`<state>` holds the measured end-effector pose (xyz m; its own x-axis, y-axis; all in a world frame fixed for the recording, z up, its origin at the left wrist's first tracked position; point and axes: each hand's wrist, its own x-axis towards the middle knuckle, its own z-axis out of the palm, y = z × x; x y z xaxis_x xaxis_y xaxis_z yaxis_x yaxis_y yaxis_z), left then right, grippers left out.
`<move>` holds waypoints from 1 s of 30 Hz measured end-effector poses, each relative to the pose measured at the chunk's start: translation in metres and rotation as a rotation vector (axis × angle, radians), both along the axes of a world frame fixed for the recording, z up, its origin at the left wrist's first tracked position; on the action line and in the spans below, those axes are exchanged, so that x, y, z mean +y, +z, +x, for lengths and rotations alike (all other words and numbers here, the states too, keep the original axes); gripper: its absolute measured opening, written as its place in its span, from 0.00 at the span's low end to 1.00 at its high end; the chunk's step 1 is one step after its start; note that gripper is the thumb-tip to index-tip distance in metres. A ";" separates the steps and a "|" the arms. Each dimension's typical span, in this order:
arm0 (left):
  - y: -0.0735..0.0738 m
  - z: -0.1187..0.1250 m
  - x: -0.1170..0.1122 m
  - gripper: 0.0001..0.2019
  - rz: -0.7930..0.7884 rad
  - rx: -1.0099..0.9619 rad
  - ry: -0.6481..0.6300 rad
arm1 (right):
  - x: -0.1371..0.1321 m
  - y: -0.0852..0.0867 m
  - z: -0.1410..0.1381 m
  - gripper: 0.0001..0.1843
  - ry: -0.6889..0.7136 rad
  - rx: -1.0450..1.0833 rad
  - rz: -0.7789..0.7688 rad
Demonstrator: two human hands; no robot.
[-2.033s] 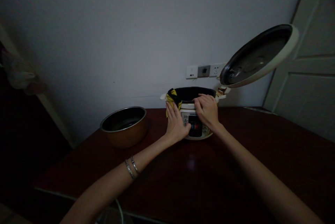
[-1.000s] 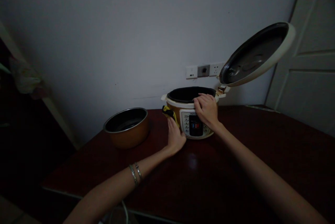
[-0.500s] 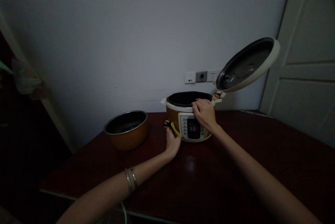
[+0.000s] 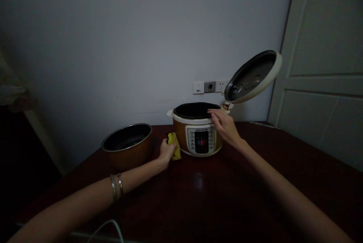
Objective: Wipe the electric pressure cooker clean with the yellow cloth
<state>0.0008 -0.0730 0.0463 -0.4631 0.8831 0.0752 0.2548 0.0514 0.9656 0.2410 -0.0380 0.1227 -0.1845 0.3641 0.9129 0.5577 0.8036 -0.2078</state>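
An electric pressure cooker (image 4: pixel 179 133) with an orange body and white rim stands on the dark red table. Its lid (image 4: pixel 252 78) is tipped up and back on the right-hand hinge. My left hand (image 4: pixel 166 151) is closed on a yellow cloth (image 4: pixel 175 147) with a dark patch, just left of the cooker's side. At the cooker's front right rim is my right hand (image 4: pixel 225 123), its fingers stretched out over the edge and nothing seen in them. An orange inner pot (image 4: pixel 133 154) with a black inside sits to the left.
Wall sockets (image 4: pixel 210 86) are set in the pale wall behind the cooker. A panelled door (image 4: pixel 320 72) is at the right. A white cable (image 4: pixel 115 225) curves past the table's front edge. A pale bag-like thing (image 4: pixel 11 88) is at the far left.
My left hand has drawn the cloth leftward, off the cooker's lower front. My right hand's fingers have straightened at the rim. The view has shifted slightly right.
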 end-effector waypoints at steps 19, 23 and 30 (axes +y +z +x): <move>0.044 0.083 -0.078 0.17 0.216 -0.089 -0.827 | -0.067 -0.021 0.024 0.26 0.523 -0.083 -0.913; 0.058 0.087 -0.065 0.11 0.334 0.090 -0.916 | -0.074 -0.019 0.043 0.17 0.409 -0.115 -1.019; 0.115 0.062 -0.006 0.13 0.673 0.000 -0.598 | -0.080 -0.004 0.066 0.15 0.257 0.087 -0.825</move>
